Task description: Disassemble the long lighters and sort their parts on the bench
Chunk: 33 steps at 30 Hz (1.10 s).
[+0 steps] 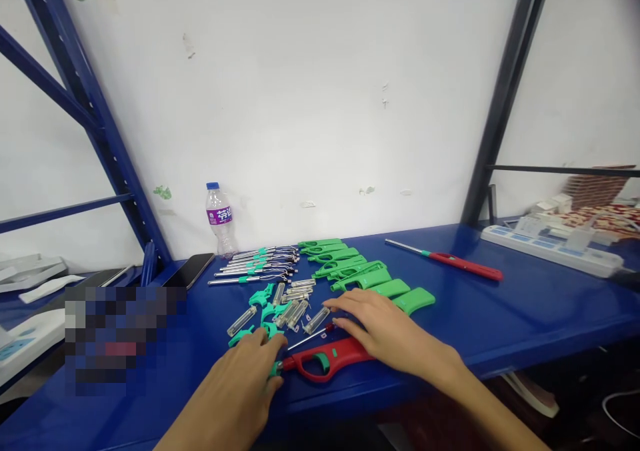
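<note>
A: Our left hand (247,377), fingers bent, pinches the red lighter body's (327,361) front end on the blue desk (525,311).

B: Our right hand (385,327) lies flat over its rear (fingers spread, gripping nothing); green shells (360,271) just beyond.

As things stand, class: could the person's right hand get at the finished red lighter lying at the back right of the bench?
Probably yes. The right hand rests on the red handle shell; bare blue bench lies between it and the red lighter.
</note>
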Each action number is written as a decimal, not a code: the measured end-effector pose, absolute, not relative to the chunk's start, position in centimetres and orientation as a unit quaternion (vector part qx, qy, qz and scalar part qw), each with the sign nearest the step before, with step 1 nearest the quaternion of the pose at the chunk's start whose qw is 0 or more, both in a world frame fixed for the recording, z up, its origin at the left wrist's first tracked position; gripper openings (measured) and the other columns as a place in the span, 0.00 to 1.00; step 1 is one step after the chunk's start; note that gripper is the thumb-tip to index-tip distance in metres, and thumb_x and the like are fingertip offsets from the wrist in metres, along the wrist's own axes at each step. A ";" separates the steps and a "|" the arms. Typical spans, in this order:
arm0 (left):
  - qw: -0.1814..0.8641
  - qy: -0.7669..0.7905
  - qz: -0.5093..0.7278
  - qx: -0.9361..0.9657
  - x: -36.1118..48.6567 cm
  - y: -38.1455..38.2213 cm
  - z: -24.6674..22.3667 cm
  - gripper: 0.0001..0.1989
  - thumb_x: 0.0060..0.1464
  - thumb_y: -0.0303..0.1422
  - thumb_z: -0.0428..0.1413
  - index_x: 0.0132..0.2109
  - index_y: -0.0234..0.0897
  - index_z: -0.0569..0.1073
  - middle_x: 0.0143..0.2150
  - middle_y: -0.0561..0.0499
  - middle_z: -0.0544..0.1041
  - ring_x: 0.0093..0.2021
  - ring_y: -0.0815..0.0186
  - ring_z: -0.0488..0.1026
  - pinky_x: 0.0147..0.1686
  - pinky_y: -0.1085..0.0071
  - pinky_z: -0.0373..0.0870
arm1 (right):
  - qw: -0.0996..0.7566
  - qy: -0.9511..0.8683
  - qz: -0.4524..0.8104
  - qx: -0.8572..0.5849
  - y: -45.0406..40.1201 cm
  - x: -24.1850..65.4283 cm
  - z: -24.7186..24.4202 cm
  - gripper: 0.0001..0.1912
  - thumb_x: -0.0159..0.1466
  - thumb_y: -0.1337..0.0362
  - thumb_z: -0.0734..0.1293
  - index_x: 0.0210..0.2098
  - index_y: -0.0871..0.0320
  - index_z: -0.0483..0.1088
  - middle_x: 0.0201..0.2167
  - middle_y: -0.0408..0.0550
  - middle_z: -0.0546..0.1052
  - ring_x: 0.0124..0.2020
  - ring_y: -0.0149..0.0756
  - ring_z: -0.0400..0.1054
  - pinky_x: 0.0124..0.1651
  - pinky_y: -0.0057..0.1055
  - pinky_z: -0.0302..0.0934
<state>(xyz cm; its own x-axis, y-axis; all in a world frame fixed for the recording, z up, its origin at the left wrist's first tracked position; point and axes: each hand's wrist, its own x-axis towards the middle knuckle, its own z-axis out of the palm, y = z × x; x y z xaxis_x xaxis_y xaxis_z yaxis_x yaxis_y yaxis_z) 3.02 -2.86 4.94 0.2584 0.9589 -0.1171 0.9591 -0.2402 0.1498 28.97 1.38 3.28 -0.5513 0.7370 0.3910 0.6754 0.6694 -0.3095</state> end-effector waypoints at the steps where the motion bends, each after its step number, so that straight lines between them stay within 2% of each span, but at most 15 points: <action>1: 0.087 0.606 0.001 0.791 3.4 -3.2 5.1 0.20 0.63 0.28 0.51 0.60 0.44 0.72 0.61 0.43 0.72 0.60 0.50 0.71 0.56 0.54 0.68 | 0.231 -0.886 0.053 -0.399 1.8 29.1 3.7 0.15 0.75 0.62 0.65 0.59 0.52 0.73 0.50 0.49 0.79 0.51 0.46 0.71 0.55 0.41 0.64; 4: 0.088 0.571 0.023 0.816 4.7 -4.1 5.1 0.20 0.66 0.32 0.49 0.62 0.47 0.72 0.62 0.44 0.71 0.61 0.51 0.70 0.59 0.53 0.68 | 0.186 -0.901 0.047 -0.389 2.8 29.3 4.9 0.11 0.73 0.61 0.69 0.53 0.53 0.77 0.45 0.48 0.80 0.49 0.46 0.72 0.52 0.40 0.64; 8: 0.092 0.541 0.017 0.836 6.1 -4.3 4.9 0.20 0.67 0.33 0.51 0.63 0.45 0.71 0.60 0.43 0.73 0.61 0.50 0.70 0.60 0.50 0.68 | 0.127 -0.907 0.045 -0.398 3.6 29.0 5.7 0.12 0.66 0.59 0.76 0.48 0.55 0.79 0.43 0.50 0.80 0.48 0.48 0.72 0.49 0.38 0.63; 13: 0.073 0.558 -0.031 0.826 7.1 -3.6 5.3 0.20 0.65 0.29 0.55 0.63 0.42 0.72 0.62 0.41 0.73 0.61 0.48 0.71 0.60 0.48 0.68 | 0.116 -0.912 0.034 -0.391 3.9 28.3 4.9 0.02 0.68 0.66 0.74 0.40 0.56 0.78 0.40 0.48 0.80 0.46 0.47 0.72 0.46 0.35 0.60; 15: 0.073 0.563 -0.046 0.822 7.3 -3.3 5.6 0.19 0.65 0.28 0.56 0.61 0.41 0.73 0.62 0.40 0.73 0.60 0.48 0.72 0.59 0.50 0.69 | 0.127 -0.910 0.018 -0.395 3.7 28.3 4.5 0.02 0.70 0.68 0.71 0.39 0.57 0.77 0.38 0.48 0.80 0.44 0.46 0.73 0.44 0.35 0.60; 20: 0.066 0.545 -0.046 0.835 6.7 -2.6 5.2 0.18 0.69 0.29 0.50 0.62 0.42 0.73 0.59 0.41 0.75 0.57 0.50 0.74 0.55 0.54 0.73 | 0.183 -0.880 0.017 -0.438 2.9 29.3 5.5 0.05 0.72 0.70 0.68 0.42 0.54 0.76 0.35 0.45 0.81 0.38 0.43 0.75 0.39 0.33 0.59; 24: 0.061 0.532 -0.038 0.844 5.6 -2.2 4.7 0.22 0.70 0.27 0.43 0.63 0.42 0.73 0.58 0.41 0.76 0.57 0.52 0.75 0.56 0.55 0.73 | 0.297 -0.844 0.073 -0.441 1.6 31.0 8.2 0.05 0.73 0.60 0.68 0.44 0.51 0.77 0.39 0.44 0.82 0.39 0.42 0.77 0.42 0.34 0.64; 28: 0.057 0.525 -0.041 0.848 5.0 -2.0 4.7 0.27 0.66 0.20 0.41 0.64 0.41 0.72 0.62 0.43 0.75 0.60 0.52 0.73 0.60 0.54 0.70 | 0.433 -0.782 0.134 -0.428 0.3 32.6 9.8 0.08 0.73 0.55 0.68 0.45 0.50 0.76 0.39 0.42 0.83 0.39 0.39 0.77 0.40 0.31 0.68; 31: 0.062 0.530 -0.037 0.845 4.9 -2.0 4.8 0.33 0.61 0.16 0.41 0.68 0.42 0.67 0.65 0.45 0.73 0.63 0.54 0.71 0.62 0.55 0.69 | 0.459 -0.765 0.139 -0.429 0.0 33.5 10.0 0.10 0.71 0.52 0.70 0.46 0.50 0.76 0.38 0.42 0.83 0.39 0.39 0.78 0.39 0.32 0.69; 33: 0.060 0.530 -0.026 0.845 5.0 -1.9 4.8 0.33 0.61 0.16 0.40 0.69 0.41 0.66 0.65 0.45 0.73 0.64 0.54 0.70 0.63 0.55 0.68 | 0.464 -0.760 0.124 -0.438 0.1 33.8 9.9 0.11 0.70 0.52 0.71 0.45 0.50 0.77 0.38 0.42 0.83 0.39 0.40 0.78 0.39 0.32 0.68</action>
<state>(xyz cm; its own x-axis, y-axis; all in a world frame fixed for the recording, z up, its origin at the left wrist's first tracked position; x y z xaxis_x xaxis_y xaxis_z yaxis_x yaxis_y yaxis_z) 4.98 -1.91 4.82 0.4370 0.8929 -0.1085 0.8993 -0.4310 0.0743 33.83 0.06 9.88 -0.1856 0.7801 0.5974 0.5500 0.5863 -0.5948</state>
